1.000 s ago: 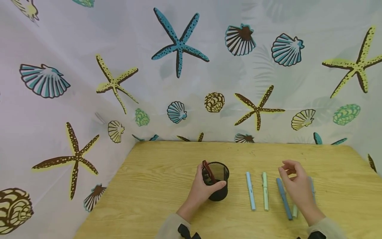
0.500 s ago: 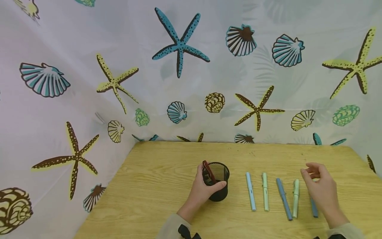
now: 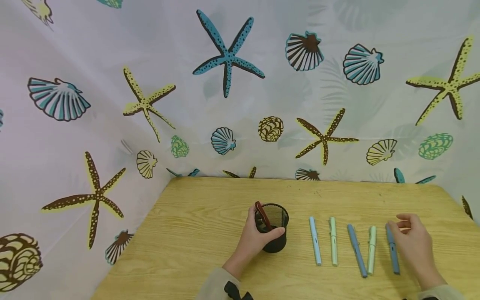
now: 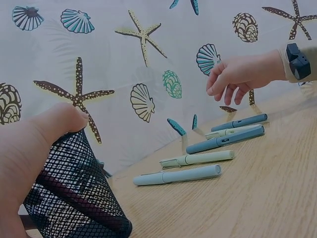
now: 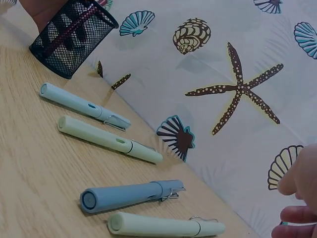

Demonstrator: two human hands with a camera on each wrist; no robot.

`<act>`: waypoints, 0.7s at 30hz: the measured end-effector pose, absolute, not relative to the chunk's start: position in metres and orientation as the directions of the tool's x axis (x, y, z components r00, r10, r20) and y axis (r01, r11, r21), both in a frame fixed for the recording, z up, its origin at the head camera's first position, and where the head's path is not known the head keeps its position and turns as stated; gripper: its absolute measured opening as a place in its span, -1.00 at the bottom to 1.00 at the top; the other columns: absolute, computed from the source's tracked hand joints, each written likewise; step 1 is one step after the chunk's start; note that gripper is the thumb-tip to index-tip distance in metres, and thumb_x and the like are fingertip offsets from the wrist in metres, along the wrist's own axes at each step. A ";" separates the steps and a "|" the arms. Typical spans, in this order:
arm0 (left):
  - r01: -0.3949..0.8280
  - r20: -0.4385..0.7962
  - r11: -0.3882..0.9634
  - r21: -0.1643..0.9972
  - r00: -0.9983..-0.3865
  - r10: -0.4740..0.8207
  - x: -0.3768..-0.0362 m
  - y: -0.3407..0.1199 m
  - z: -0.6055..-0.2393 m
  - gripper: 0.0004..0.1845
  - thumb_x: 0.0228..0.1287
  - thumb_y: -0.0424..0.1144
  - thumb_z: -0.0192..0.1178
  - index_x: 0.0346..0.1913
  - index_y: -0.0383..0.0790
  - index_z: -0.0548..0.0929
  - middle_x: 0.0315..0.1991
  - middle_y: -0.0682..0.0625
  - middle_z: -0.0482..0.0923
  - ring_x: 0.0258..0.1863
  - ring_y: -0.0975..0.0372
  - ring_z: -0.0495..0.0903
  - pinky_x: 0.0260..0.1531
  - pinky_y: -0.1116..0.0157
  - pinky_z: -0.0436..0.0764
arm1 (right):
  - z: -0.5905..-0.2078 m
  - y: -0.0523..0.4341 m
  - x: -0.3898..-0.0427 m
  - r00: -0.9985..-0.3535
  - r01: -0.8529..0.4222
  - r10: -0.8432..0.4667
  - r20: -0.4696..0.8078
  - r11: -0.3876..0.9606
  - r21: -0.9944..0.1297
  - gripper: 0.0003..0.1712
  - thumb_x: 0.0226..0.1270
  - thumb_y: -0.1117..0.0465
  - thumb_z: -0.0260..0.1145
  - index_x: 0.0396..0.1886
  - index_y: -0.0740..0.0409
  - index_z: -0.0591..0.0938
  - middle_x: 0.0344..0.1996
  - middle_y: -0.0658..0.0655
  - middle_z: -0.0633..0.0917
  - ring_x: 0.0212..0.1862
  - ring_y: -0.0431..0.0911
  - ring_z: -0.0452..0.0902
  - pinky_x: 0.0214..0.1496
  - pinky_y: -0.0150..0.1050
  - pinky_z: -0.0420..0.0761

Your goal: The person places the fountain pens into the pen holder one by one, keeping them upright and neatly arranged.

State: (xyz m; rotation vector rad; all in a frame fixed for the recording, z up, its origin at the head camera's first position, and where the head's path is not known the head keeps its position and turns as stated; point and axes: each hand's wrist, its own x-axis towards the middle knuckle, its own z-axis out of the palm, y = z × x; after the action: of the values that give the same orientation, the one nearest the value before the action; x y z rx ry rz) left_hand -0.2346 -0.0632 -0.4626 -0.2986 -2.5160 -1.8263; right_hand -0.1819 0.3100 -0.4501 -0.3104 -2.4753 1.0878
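Observation:
My left hand (image 3: pixel 258 235) grips a black mesh pen cup (image 3: pixel 275 243), thumb across its near side and fingers round the far left. A dark red pen (image 3: pixel 263 214) leans inside the cup. Over the right end of a row of pens, my right hand (image 3: pixel 415 243) hangs with loosely bent fingers and nothing in them. Its thumb overlaps the cap of the rightmost blue pen (image 3: pixel 393 254) in the head view; the left wrist view has this hand (image 4: pixel 242 77) raised above the pens.
Left of that pen lie a light green pen (image 3: pixel 371 250), a darker blue pen (image 3: pixel 357 250), another light green pen (image 3: pixel 333 241) and a pale blue pen (image 3: pixel 315 241) on the wooden table (image 3: pixel 202 212). A shell-patterned cloth (image 3: pixel 247 162) stands behind.
My right hand has moved right across the pens, then lower and nearer, uncovering the light green pen and the rightmost blue pen. My left hand and the cup have stayed put.

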 end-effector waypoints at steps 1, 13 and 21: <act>0.166 0.128 0.299 0.940 -0.982 0.142 -0.235 -0.064 -0.463 0.03 -0.02 0.06 0.39 0.44 -0.01 -0.01 0.34 -0.19 0.11 0.24 -0.08 0.23 0.00 -0.05 0.43 | -0.451 0.311 -0.182 -0.901 0.056 0.354 0.251 0.669 -0.741 -0.41 0.37 -0.04 0.09 0.10 0.40 0.38 -0.21 0.33 0.54 -0.29 0.05 0.48 -0.50 -0.31 0.45; 0.150 0.112 0.287 0.946 -0.983 0.144 -0.233 -0.064 -0.466 0.08 -0.03 0.08 0.40 0.46 -0.02 -0.07 0.38 -0.18 0.05 0.28 -0.08 0.18 0.02 -0.06 0.41 | -0.457 0.317 -0.186 -0.937 0.280 0.349 0.005 0.762 -0.584 -0.27 0.38 -0.11 0.01 0.04 0.60 0.33 -0.17 0.57 0.43 -0.20 0.30 0.43 -0.41 -0.03 0.48; 0.155 0.119 0.294 0.943 -0.983 0.138 -0.234 -0.064 -0.464 0.09 -0.03 0.07 0.40 0.46 -0.02 -0.08 0.38 -0.19 0.03 0.29 -0.10 0.16 0.03 -0.08 0.39 | -0.459 0.319 -0.193 -0.948 0.307 0.301 -0.102 0.786 -0.536 -0.29 0.34 -0.09 0.10 0.02 0.56 0.33 -0.20 0.55 0.46 -0.36 0.13 0.48 -0.51 -0.12 0.46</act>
State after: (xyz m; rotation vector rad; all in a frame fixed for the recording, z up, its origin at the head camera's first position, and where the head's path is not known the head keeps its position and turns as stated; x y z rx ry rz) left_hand -0.2343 -0.0636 -0.4644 -0.2850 -2.5151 -1.8360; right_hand -0.1927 0.3188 -0.4591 -0.5067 -2.9794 0.8971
